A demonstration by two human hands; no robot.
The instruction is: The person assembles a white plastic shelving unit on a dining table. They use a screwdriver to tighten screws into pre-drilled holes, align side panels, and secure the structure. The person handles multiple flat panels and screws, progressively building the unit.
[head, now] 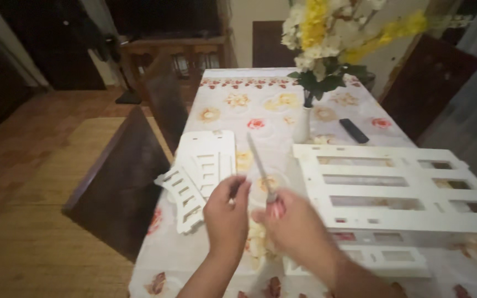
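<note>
Both hands close together (blurred), right hand [296,223] clamped on thin screwdriver [260,165], left hand [226,212] just beside.

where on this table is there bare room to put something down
Bare floral tablecloth shows at the far end, beyond the white vase of yellow and white flowers and the black remote. A narrow strip lies between the stacked white slotted panels and the large white slotted frame. The near edge is crowded by both hands.

2 hands [226,212] – 1 screwdriver [260,165], 1 vase [302,124], 1 remote [354,131], 2 chairs [122,187] – several white slotted panels [398,187].
</note>
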